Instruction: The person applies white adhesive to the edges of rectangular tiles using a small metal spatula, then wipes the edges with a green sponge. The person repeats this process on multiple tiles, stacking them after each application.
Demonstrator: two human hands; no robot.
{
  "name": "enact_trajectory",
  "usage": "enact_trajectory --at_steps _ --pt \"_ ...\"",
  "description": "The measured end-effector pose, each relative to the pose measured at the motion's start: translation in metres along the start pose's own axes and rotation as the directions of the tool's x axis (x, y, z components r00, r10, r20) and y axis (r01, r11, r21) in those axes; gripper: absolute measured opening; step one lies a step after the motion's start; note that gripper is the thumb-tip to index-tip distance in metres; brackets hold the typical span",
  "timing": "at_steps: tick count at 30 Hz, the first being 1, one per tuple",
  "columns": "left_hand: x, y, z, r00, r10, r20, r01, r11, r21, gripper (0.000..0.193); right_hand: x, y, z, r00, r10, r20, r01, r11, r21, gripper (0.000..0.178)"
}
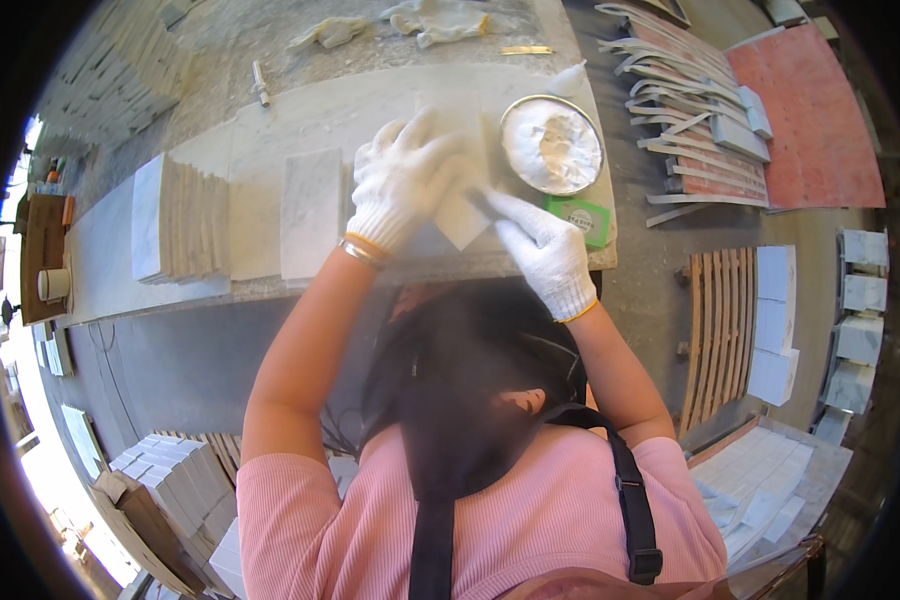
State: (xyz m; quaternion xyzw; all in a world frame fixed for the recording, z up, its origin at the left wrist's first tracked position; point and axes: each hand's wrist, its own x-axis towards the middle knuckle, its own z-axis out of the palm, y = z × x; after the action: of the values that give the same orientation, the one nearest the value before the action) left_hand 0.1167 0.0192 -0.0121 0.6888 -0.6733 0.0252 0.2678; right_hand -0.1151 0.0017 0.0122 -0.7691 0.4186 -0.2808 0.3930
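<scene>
Both my hands wear white knit gloves with yellow cuffs and meet over the front part of the worktable. My left hand (400,185) grips a small white tile (464,224), which sits tilted with one corner toward me; the hand covers its far part, and motion blurs the fingers. My right hand (548,250) comes in from the right, its fingertips at the tile's edge around a thin greyish thing (484,207), too blurred to name. Beyond it stands a round tub of white paste (552,145), with a green box (580,220) beside my right hand.
Left of my hands, a flat marble tile (311,213) lies near a row of upright tiles (178,218). A marker-like stick (260,84) and spare gloves (435,20) lie farther back. To the right are a wooden pallet (718,335) and a red board (815,120).
</scene>
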Motion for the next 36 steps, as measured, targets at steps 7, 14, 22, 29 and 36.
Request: enact_trajectory --at_steps 7,14,22,29,36 --pt "-0.002 -0.002 0.003 1.0 -0.01 0.001 0.01 1.0 0.013 0.033 0.008 -0.003 -0.005 0.999 -0.022 -0.037 0.02 0.998 -0.053 0.032" --pt "0.0 -0.002 0.004 1.0 -0.014 0.008 0.014 1.0 0.023 0.034 0.003 -0.008 -0.006 0.996 -0.042 0.085 0.044 0.999 -0.02 0.034" --pt "0.0 0.0 0.001 0.999 -0.026 0.028 0.026 1.0 -0.004 0.035 0.023 0.019 -0.015 0.999 0.005 0.043 -0.006 1.0 0.023 0.031" --pt "0.0 0.001 -0.002 0.999 -0.015 0.039 0.015 1.0 -0.022 0.035 -0.024 -0.008 0.011 0.97 -0.196 0.142 0.201 0.979 -0.023 0.027" --pt "0.004 0.001 -0.016 0.986 0.017 0.165 -0.018 1.0 0.006 0.051 -0.052 -0.002 -0.038 0.938 0.299 0.176 -0.346 0.822 0.452 0.051"
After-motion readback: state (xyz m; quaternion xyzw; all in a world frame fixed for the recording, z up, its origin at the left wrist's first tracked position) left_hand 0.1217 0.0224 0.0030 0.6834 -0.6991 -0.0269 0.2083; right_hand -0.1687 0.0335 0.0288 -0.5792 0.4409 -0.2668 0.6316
